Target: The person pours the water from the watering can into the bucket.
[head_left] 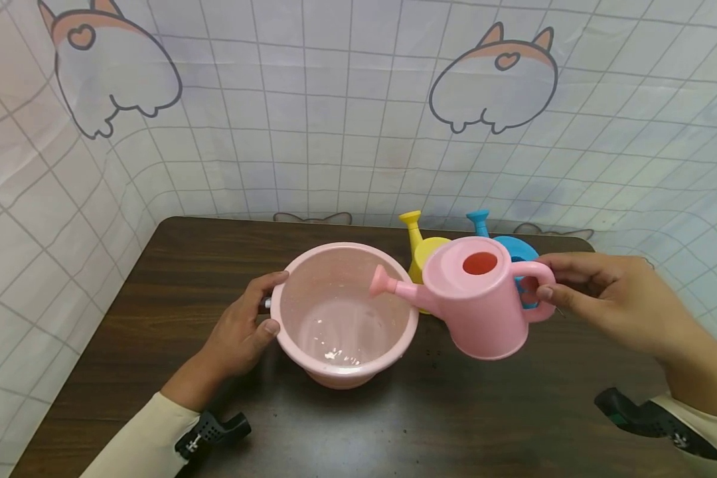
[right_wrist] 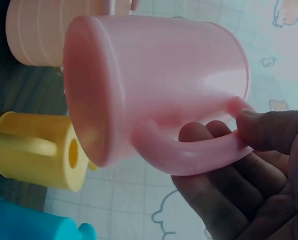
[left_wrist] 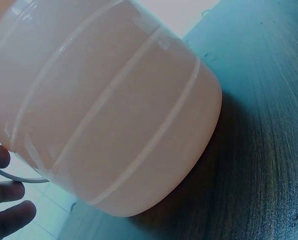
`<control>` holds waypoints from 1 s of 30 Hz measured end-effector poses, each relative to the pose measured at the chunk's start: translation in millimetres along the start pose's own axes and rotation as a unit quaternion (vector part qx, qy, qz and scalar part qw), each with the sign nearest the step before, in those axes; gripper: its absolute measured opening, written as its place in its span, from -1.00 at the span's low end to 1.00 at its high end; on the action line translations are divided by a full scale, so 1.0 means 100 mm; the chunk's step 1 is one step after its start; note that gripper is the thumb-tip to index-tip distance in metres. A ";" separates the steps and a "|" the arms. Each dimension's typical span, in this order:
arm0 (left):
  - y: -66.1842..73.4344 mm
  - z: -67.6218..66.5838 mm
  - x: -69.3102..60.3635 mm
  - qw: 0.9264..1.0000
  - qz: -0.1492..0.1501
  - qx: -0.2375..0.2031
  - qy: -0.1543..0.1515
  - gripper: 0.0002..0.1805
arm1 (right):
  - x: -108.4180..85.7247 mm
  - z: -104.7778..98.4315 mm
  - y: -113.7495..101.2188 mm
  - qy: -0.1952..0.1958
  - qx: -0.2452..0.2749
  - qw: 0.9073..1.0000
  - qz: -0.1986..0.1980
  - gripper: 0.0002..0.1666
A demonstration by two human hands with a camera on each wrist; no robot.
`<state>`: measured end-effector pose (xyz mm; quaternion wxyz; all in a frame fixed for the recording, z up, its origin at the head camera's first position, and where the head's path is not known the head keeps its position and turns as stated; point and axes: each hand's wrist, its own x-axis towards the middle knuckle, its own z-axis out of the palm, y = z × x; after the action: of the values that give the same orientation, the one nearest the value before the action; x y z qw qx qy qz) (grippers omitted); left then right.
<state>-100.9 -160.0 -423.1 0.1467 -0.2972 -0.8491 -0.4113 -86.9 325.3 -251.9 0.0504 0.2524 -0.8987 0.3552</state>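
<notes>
A pale pink plastic bucket (head_left: 312, 362) stands upright on the dark table, with shiny wet glints at its bottom. At its left side my left hand (head_left: 239, 335) holds the edge, thumb against the rim; in the left wrist view the fingers (left_wrist: 11, 220) are beside the thin bail handle (left_wrist: 19, 178). My right hand (head_left: 630, 305) grips the handle of a pink toy watering can (head_left: 484, 312), thumb on one side and fingers curled round the other. The can is raised, roughly upright, its spout (head_left: 382, 282) over the bucket's right part. No water stream shows.
Behind the pink can, a yellow watering can (head_left: 417, 255) and a blue watering can (head_left: 480, 222) stand near the table's far edge, partly hidden. A white grid-patterned curtain (head_left: 334, 133) hangs behind and beside the wood-look table (head_left: 203, 265).
</notes>
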 end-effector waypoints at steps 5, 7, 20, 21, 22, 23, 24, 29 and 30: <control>-0.01 0.00 -0.01 1.000 -0.002 -0.001 0.001 -0.19 | -0.11 0.07 0.09 0.003 -0.024 0.999 -0.026 -0.49; -0.01 0.00 -0.01 1.000 -0.002 0.000 0.002 -0.19 | -0.16 0.10 0.13 0.012 -0.019 0.999 -0.029 -0.50; 0.00 0.02 -0.01 1.000 -0.005 -0.008 0.006 -0.21 | -0.48 0.44 0.35 0.099 0.060 0.993 -0.001 -0.50; 0.00 0.02 -0.01 1.000 -0.005 -0.008 0.006 -0.21 | -0.50 0.46 0.36 0.106 0.065 0.992 0.002 -0.50; 0.00 0.02 -0.02 1.000 -0.004 -0.007 0.005 -0.20 | -0.51 0.47 0.37 0.115 0.062 0.991 0.003 -0.50; 0.00 0.02 -0.02 1.000 -0.004 -0.008 0.004 -0.20 | -0.53 0.47 0.38 0.123 0.064 0.990 0.003 -0.51; 0.00 0.02 -0.02 1.000 -0.003 -0.009 0.002 -0.20 | -0.54 0.47 0.39 0.132 0.071 0.989 0.000 -0.51; 0.01 0.00 -0.01 1.000 -0.002 -0.015 -0.002 -0.21 | -0.55 0.44 0.47 0.178 0.217 0.958 -0.063 -0.58; 0.01 0.00 -0.01 1.000 -0.002 -0.016 -0.003 -0.21 | -0.54 0.43 0.49 0.185 0.254 0.946 -0.084 -0.59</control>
<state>-100.1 -159.8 -423.2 0.1387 -0.2995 -0.8434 -0.4240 -60.1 349.7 -328.5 0.1791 0.2615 -0.7289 0.6069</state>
